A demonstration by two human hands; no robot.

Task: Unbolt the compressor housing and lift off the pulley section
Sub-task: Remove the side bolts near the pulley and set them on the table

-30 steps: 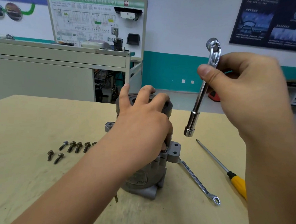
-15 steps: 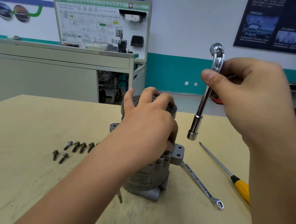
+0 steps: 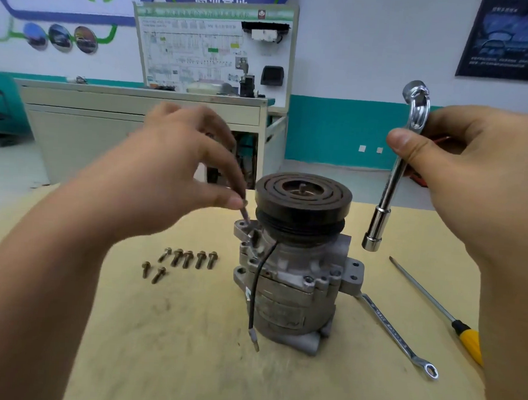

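Seven loose bolts [image 3: 188, 258] lie below the left hand [image 3: 178, 163], whose thumb and forefinger pinch a long bolt [image 3: 245, 215], its tip at the housing [image 3: 294, 282] just under them. The unbolting step looks nearly done. The pulley [image 3: 301, 199] sits right of those fingers, not yet lifted. The right hand [image 3: 480, 176] grips a wrench [image 3: 390, 189], its socket hanging clear. Next, probably: lay this bolt with the others.

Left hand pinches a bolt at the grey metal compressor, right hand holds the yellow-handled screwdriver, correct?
No: the head view shows the right hand holding the chrome L-shaped socket wrench; the yellow-handled screwdriver lies on the tan table.
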